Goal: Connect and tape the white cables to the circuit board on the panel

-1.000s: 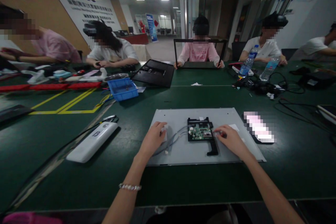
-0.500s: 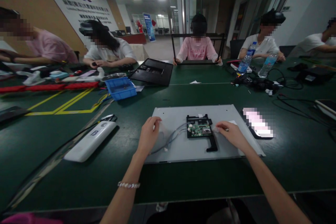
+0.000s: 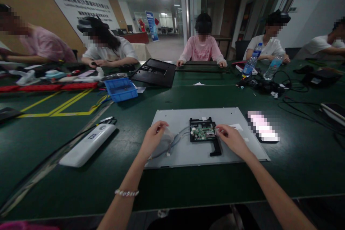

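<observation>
A grey metal panel [image 3: 175, 115] lies flat on the table before me. On it sits a green circuit board [image 3: 199, 133] in a black plastic bracket [image 3: 215, 149], with thin grey cables [image 3: 179, 137] running off to the left. My left hand [image 3: 154, 137] is over the panel's left part, fingers closed on a translucent film [image 3: 168, 136] that hangs beside the cables. At the bracket's right edge, my right hand [image 3: 230, 137] has thumb and fingers pinched together; whatever is between its fingertips is too small to make out.
A white power bank [image 3: 88, 145] with a cable lies left, a phone [image 3: 262, 125] right of the panel. Farther off are a blue basket [image 3: 121, 91], a black cover [image 3: 153, 73], and two water bottles [image 3: 252, 59]. Several people sit around the table, one holding a black frame [image 3: 202, 67].
My right hand has shifted left, its fingertips now at the bracket's edge. The left hand has stayed nearly in place. Across the table, a person has lowered the black frame from upright to flat.
</observation>
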Action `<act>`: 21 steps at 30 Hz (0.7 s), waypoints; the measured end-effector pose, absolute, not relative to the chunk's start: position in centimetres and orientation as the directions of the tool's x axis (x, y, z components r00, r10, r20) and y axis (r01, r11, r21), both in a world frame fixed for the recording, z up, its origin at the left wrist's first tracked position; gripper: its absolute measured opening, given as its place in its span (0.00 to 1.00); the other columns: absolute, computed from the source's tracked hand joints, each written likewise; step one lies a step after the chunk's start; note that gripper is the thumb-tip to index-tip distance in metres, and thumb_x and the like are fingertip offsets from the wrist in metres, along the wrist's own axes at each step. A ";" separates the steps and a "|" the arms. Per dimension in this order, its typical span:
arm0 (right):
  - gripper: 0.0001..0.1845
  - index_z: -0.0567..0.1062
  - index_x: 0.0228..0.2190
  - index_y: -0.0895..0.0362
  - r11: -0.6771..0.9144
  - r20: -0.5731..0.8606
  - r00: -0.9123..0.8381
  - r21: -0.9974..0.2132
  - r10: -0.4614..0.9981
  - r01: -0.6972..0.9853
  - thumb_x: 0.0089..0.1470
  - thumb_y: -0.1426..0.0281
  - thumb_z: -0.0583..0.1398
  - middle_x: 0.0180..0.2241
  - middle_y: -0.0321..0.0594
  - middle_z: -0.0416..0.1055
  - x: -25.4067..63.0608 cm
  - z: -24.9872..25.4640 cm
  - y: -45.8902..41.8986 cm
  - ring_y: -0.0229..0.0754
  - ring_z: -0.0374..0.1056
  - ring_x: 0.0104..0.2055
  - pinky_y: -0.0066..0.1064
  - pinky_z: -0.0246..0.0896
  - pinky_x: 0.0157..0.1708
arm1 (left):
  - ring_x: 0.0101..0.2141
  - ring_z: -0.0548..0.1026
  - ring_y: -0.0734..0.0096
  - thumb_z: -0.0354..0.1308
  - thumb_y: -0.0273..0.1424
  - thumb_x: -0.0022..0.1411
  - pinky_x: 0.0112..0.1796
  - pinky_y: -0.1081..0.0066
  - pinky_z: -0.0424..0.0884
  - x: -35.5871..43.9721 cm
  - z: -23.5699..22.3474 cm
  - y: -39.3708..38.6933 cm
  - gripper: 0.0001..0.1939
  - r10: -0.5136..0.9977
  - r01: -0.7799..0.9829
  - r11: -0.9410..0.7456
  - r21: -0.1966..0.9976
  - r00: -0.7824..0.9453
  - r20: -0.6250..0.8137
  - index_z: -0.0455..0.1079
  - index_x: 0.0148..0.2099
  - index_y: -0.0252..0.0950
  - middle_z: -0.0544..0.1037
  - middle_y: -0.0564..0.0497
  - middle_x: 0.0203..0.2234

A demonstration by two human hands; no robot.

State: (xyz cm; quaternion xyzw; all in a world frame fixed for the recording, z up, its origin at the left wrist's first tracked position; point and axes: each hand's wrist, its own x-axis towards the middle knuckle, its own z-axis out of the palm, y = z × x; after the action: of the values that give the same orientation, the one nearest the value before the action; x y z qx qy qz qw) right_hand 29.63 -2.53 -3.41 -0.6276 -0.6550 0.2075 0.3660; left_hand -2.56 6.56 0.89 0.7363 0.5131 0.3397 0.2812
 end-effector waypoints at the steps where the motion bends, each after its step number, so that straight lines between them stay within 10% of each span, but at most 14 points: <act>1: 0.15 0.72 0.43 0.53 0.131 0.229 0.057 -0.724 0.972 0.677 0.52 0.70 0.54 0.38 0.40 0.72 29.6 -3.4 -2.6 0.41 0.68 0.35 0.35 0.62 0.38 | 0.25 0.66 0.73 0.47 0.35 0.59 0.27 0.74 0.61 -2.6 0.9 6.6 0.11 0.954 0.530 -0.287 0.798 0.230 0.191 0.69 0.38 0.37 0.69 0.54 0.24; 7: 0.16 0.71 0.44 0.54 0.142 0.242 0.059 -0.731 0.968 0.668 0.52 0.71 0.54 0.42 0.40 0.71 29.8 -3.5 -2.7 0.41 0.67 0.35 0.36 0.62 0.40 | 0.22 0.64 0.75 0.48 0.36 0.60 0.23 0.76 0.60 -2.5 1.4 6.0 0.11 0.959 0.375 -0.168 0.912 0.278 0.062 0.68 0.40 0.38 0.66 0.55 0.21; 21: 0.17 0.71 0.44 0.55 0.119 0.241 0.102 -0.752 0.965 0.649 0.52 0.71 0.54 0.42 0.41 0.71 29.7 -3.1 -3.0 0.40 0.68 0.36 0.35 0.63 0.40 | 0.29 0.69 0.71 0.50 0.33 0.59 0.32 0.72 0.65 -1.8 0.5 5.9 0.09 0.903 0.629 -0.390 0.673 0.403 0.146 0.70 0.38 0.37 0.72 0.54 0.27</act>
State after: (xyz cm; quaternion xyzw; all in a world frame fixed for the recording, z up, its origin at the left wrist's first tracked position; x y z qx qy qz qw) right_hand 29.70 -2.97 -3.08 -0.6320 -0.6384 0.2030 0.3896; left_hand -1.79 5.92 0.46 0.7935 0.4827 0.2555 0.2686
